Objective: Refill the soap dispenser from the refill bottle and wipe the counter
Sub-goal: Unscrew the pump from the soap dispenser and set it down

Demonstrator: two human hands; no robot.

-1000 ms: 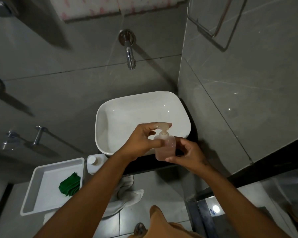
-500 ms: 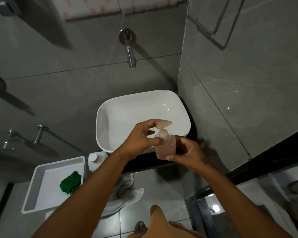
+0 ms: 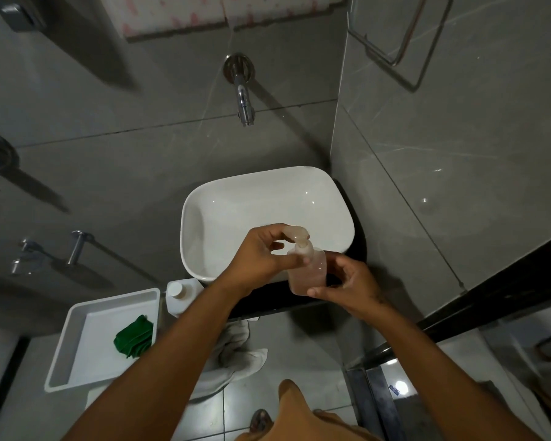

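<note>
Head view: left hand [image 3: 261,256] pinches pump of unlabelled soap dispenser [image 3: 307,270]; right hand [image 3: 350,286] grips its body

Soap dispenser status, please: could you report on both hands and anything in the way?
Left hand on pump head, right hand gripping soap dispenser. Pump still on. Refill bottle capped, untouched. Nothing in the way.

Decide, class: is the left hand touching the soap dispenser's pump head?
Touching. The head view shows the left hand with fingers pinching the pump head of the soap dispenser, no gap visible.
</note>
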